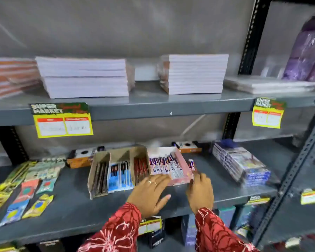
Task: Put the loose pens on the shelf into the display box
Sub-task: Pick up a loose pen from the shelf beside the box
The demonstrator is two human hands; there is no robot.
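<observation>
A pink display box [182, 161] lies on the grey middle shelf [76, 206], filled with several purple-and-white packed pens [165, 165]. My right hand [200, 191] is at the box's front right corner, fingers pinched on one loose packed pen [191, 164] that stands just outside the box's right wall. My left hand [149, 191] rests flat with fingers spread over the box's front left edge and holds nothing. Both sleeves are red with a white pattern.
A brown cardboard tray [100, 160] with dark pens, blue packs and red pens sits left of the pink box. Yellow and coloured packets [25, 193] lie far left, wrapped blue boxes [242, 164] right. Paper stacks [84, 77] fill the upper shelf.
</observation>
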